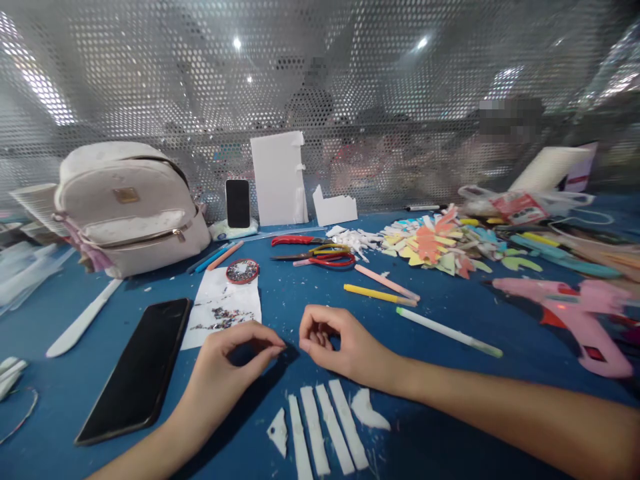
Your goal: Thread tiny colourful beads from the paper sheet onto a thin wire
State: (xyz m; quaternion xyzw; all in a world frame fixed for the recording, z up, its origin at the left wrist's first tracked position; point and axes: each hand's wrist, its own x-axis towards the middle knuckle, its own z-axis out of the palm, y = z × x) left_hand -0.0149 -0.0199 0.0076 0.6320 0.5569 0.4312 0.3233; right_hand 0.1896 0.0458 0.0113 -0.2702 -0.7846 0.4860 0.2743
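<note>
My left hand (235,363) is closed in a pinch over the blue table, thumb and fingertips together; anything between them is too small to make out. Facing it, a short gap away, my right hand (345,347) has its fingers curled in and thumb against the forefinger, and what it may hold is hidden. Below both hands lie several white foam strips (314,430) side by side. At their left is a white fish-head piece (278,432) with a dark eye hole, and at their right a white tail-shaped piece (369,409).
Left are a black phone (137,370), a white paper (203,303) with sequins, a white knife (84,319) and a backpack (130,207). Scissors (315,257), markers (380,295), foam scraps (435,240) and a pink glue gun (575,313) lie behind and right. Perforated metal (210,87) stands at the back.
</note>
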